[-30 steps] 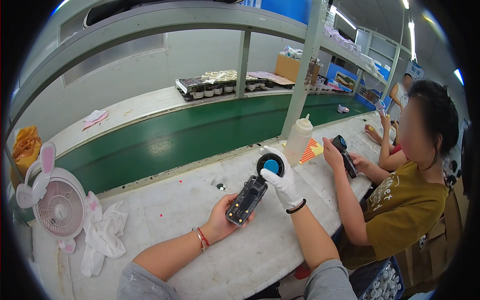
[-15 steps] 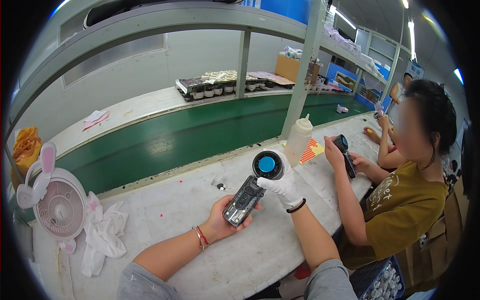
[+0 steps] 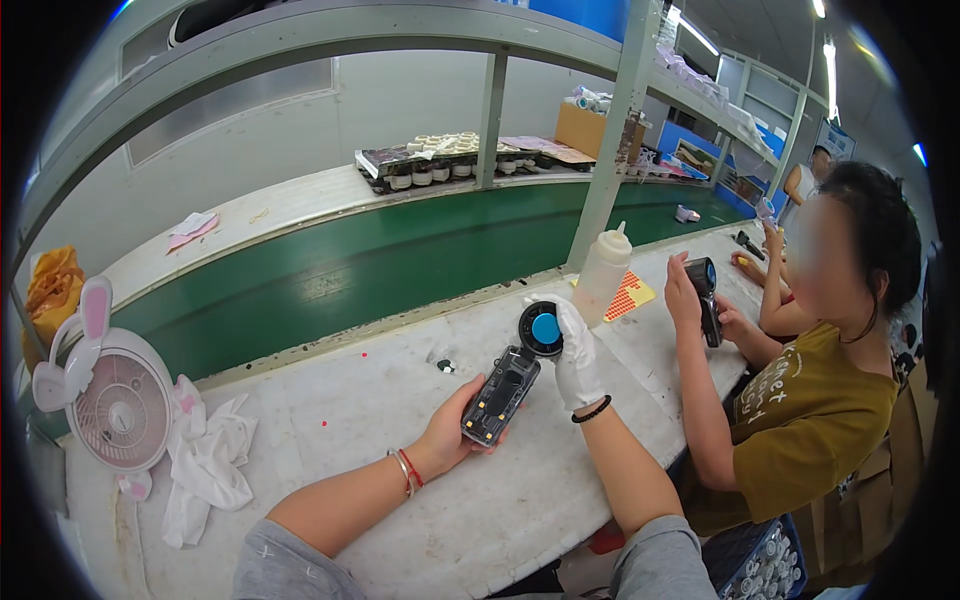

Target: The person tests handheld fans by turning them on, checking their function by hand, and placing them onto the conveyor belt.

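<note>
A dark handheld fan (image 3: 503,396) is between my hands over the worktable. Its round black head has a blue disc (image 3: 545,328) at the centre, and small yellowish spots show on its handle. My left hand (image 3: 459,430), bare with a red string at the wrist, is wrapped round the handle's lower part. In a white glove, my right hand (image 3: 580,362) grips the fan head from its right side; some of its fingers are hidden behind the head. A translucent squeeze bottle (image 3: 603,276) stands just beyond my right hand, next to a yellow sheet with red dots (image 3: 630,297).
At the left stand a pink-and-white rabbit-eared fan (image 3: 120,405) and a crumpled white cloth (image 3: 210,465). A green conveyor belt (image 3: 330,272) runs behind the worktable (image 3: 370,510). To my right a co-worker holds another dark handheld fan (image 3: 708,305). A grey post (image 3: 612,160) rises beyond the bottle.
The handheld fan has shifted slightly right with both hands. My right thumb has left the joint below the head, and the handle has turned a little. The co-worker's hands have moved rightward.
</note>
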Tool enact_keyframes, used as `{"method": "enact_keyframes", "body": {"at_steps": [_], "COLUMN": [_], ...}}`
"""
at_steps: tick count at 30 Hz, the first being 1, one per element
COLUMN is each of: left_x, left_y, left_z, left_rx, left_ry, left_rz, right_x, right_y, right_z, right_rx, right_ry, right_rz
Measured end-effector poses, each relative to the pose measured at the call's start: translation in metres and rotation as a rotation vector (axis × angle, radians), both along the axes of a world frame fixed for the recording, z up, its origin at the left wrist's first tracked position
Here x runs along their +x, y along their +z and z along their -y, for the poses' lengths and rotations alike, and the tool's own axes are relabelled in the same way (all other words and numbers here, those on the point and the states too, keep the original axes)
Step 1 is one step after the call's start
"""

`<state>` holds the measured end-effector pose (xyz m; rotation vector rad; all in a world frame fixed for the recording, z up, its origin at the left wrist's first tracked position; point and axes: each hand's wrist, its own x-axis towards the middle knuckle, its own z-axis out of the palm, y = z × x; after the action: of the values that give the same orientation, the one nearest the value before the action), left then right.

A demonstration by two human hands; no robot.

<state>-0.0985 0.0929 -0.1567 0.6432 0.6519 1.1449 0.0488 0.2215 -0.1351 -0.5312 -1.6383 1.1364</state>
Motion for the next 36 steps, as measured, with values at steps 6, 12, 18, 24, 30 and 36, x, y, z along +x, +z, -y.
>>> {"method": "enact_keyframes", "body": {"at_steps": [6, 12, 18, 24, 30, 36], "left_x": [-0.016, -0.014, -0.010, -0.001, -0.017, -0.019], "left_y": [-0.009, -0.007, -0.007, -0.005, 0.000, -0.003], "left_z": [-0.005, -0.004, -0.006, -0.004, -0.004, -0.004], "left_rx": [0.010, 0.037, 0.033, 0.002, 0.021, 0.061], "left_ry": [-0.080, -0.178, -0.119, 0.090, -0.107, -0.189], "left_rz": [0.161, 0.294, 0.169, -0.038, 0.248, 0.291], "right_x": [0.000, 0.005, -0.006, -0.009, -0.009, -0.008], "right_y": [0.007, 0.007, 0.003, -0.003, 0.007, 0.011], "right_z": [0.007, 0.008, 0.008, -0.002, 0.007, 0.012], "right_rx": [-0.243, -0.254, -0.341, -0.279, -0.155, -0.271], "right_ry": [0.200, 0.387, 0.053, -0.102, 0.051, 0.149], "right_rz": [-0.065, -0.166, -0.097, 0.031, 0.009, -0.040]}}
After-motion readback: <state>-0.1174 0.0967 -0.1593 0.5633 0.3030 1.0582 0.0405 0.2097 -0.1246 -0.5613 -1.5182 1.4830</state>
